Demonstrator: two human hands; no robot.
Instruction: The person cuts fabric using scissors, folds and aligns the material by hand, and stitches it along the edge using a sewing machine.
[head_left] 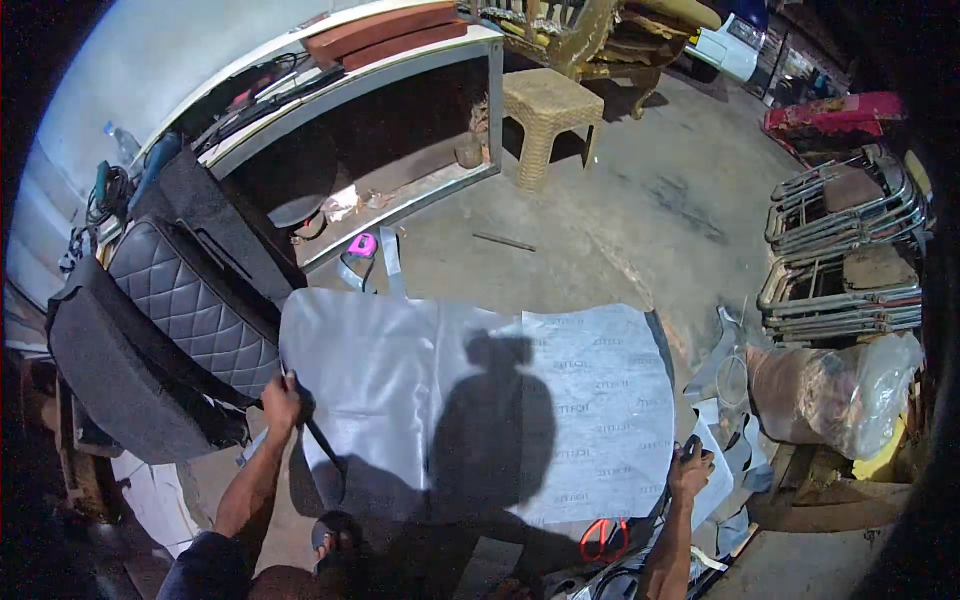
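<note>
A wide grey sheet (360,350) is spread out before me, its right part (600,380) paler with repeated print, and a shadow falls across its middle. My left hand (282,402) is closed on the sheet's left edge. At the right edge, my right hand (692,468) is closed around something dark that I cannot make out. Orange-handled scissors (603,540) lie just below the sheet. Beyond the top edge sit a pink tape measure (362,245) and pale strips (392,260).
Quilted dark padded pieces (190,300) lean at left. A low shelf unit (497,95) stands behind, beside a beige stool (550,100). Stacked folding chairs (840,290), a plastic-wrapped roll (820,400) and scraps (730,470) lie at right. A thin rod (504,241) lies on the floor.
</note>
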